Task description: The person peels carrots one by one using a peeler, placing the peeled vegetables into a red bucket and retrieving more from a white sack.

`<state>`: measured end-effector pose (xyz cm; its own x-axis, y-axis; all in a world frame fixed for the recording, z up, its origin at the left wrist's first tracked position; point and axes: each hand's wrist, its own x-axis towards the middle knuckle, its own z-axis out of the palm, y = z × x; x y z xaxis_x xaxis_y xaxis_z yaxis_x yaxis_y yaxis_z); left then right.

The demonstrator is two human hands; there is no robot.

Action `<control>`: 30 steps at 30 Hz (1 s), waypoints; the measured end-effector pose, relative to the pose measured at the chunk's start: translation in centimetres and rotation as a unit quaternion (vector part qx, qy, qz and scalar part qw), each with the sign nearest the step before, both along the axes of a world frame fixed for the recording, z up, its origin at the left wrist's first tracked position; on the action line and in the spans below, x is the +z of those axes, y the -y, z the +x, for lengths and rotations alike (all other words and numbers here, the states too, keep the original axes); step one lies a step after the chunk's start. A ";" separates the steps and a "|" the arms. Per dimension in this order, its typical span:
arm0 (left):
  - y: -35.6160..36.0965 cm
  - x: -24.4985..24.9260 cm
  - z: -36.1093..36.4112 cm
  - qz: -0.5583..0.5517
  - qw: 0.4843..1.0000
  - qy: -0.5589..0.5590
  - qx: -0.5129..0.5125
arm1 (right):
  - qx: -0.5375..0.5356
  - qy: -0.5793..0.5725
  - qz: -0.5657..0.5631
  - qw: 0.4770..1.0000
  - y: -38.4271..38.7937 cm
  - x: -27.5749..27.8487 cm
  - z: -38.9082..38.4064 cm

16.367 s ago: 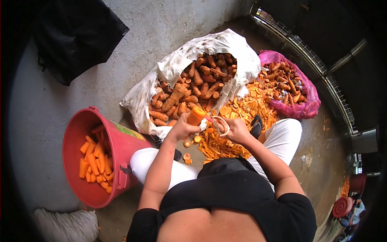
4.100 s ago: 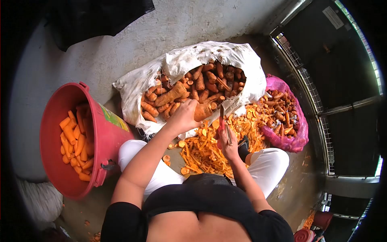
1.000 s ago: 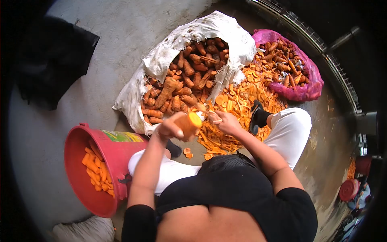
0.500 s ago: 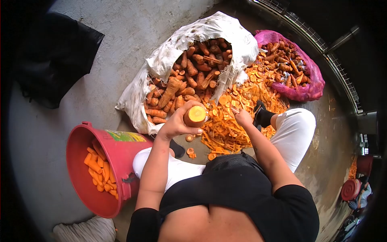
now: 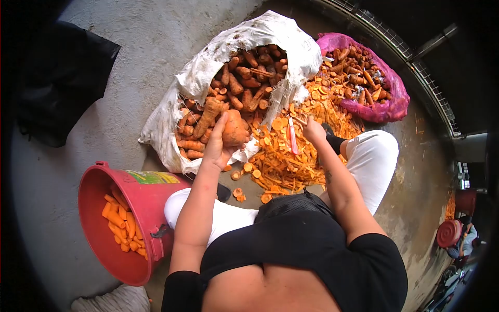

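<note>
My left hand [image 5: 215,148] is closed around a thick, stubby carrot [image 5: 235,129], its rough orange side turned up. It is in front of the opening of a white woven sack [image 5: 179,106] full of unpeeled carrots [image 5: 212,115]. To the right, my right hand [image 5: 314,131] is closed on a slim red-and-white tool that looks like a peeler [image 5: 292,138], apart from the carrot. Beneath the tool spreads a heap of orange peelings and cut carrot ends [image 5: 280,169]. How my right fingers wrap the tool is partly hidden.
Against my leg at left, a red bucket [image 5: 156,208] lies tipped toward me with peeled carrots [image 5: 122,221] inside. A pink mesh sack [image 5: 397,101] of carrots stands at back right. Black cloth [image 5: 65,83] is at far left. Another person [image 5: 468,242] is at far right.
The carrot in my left hand has turned from showing its cut end to showing its side, and has moved up and left. The peeler in my right hand now shows clearly.
</note>
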<state>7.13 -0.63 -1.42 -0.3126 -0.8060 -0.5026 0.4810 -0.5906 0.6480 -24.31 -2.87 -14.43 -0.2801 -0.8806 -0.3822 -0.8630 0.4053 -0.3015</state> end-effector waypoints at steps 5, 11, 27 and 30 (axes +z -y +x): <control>0.9 -2.0 -1.1 0.039 0.997 0.009 0.068 | 0.212 0.146 0.022 0.966 3.7 9.8 2.7; 1.0 -0.5 -2.1 0.085 0.995 -0.014 0.058 | 0.344 0.323 0.030 0.881 5.1 18.6 3.6; 2.1 0.3 -4.8 0.122 0.989 -0.051 0.069 | 0.364 0.161 -0.406 0.823 6.4 15.2 8.2; 2.6 -1.8 -5.3 0.154 0.982 -0.094 0.050 | 0.408 0.148 -0.441 0.785 5.9 15.3 8.6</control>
